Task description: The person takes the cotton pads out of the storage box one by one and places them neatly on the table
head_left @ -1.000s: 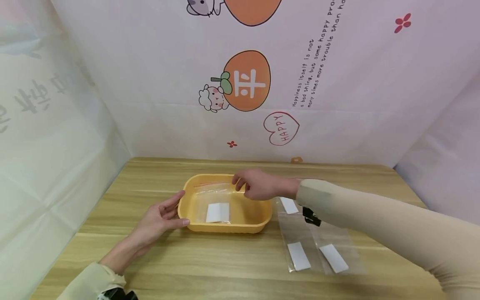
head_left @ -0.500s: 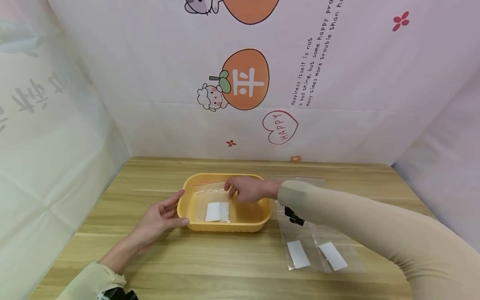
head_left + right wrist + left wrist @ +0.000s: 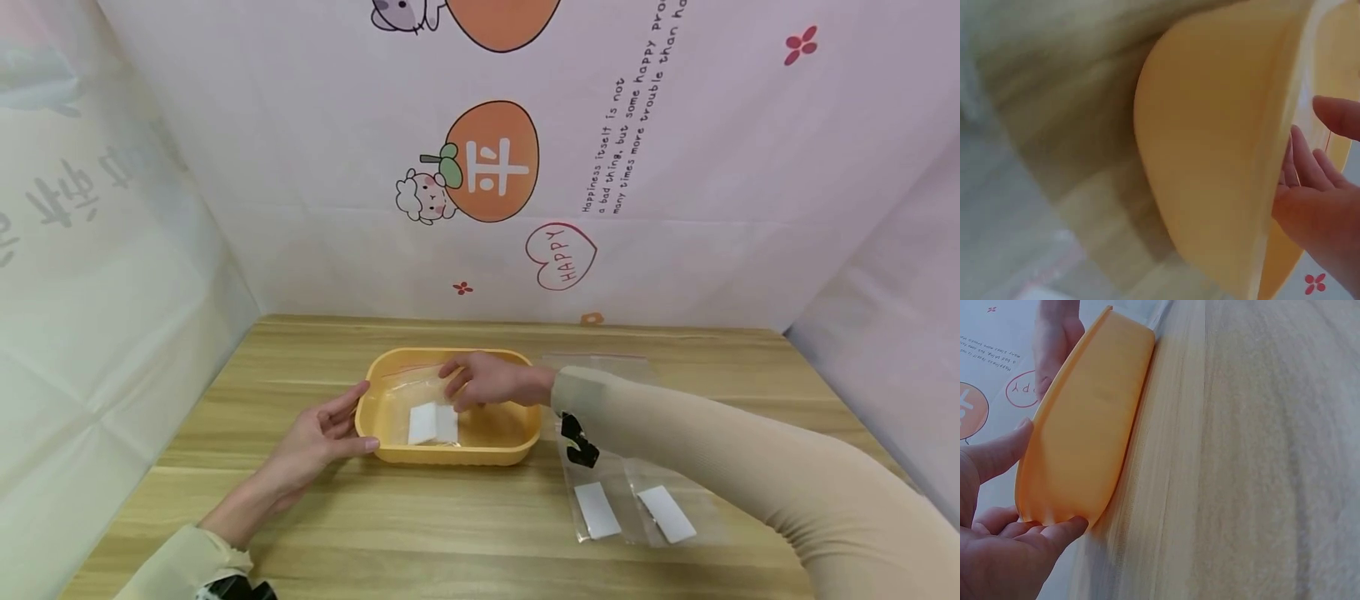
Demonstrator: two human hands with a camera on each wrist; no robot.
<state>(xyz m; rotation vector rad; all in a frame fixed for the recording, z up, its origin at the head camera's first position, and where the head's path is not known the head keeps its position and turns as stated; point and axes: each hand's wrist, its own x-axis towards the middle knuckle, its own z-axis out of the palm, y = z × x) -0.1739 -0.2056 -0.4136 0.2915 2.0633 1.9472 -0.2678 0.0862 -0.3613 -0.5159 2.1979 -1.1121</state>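
Hanging far left in my head feed: one white sheet (image 3: 142,283), creased. Beside it: one table (image 3: 465,529), pale wood-grain finish, streaks running crosswise, far corners rounded. Left hand (image 3: 311,437): clamped on the left end of one yellow tray (image 3: 450,456), thumb and fingers about the rim and wall. Tray: oblong, rounded corners, standing on the table left of centre. Inside it: clear bags (image 3: 399,408), count uncertain to me, red line at the far edge; two white inserts (image 3: 422,423), side by side. Right hand (image 3: 487,382): well apart from its fellow, over the bags, fingers bent, thumb parted from them in my right wrist feed; contact with the plastic, I cannot tell. Right sleeve (image 3: 697,442): beige, crossing further clear bags (image 3: 615,479) laid flat on the table, two more white inserts (image 3: 597,510) showing. Behind: one printed backdrop (image 3: 337,267). Far right: another white sheet (image 3: 892,342).

Legible matter: grey characters (image 3: 63,198) on the left sheet, faint, unread by me; "平" on an orange fruit print (image 3: 492,162), sideways; "HAPPY" inside a red heart outline (image 3: 561,256); black lettering (image 3: 628,146), "Happiness itself is not", "a bad thing, but some happy pro", "many times more trouble than ha", the latter two running out of view.
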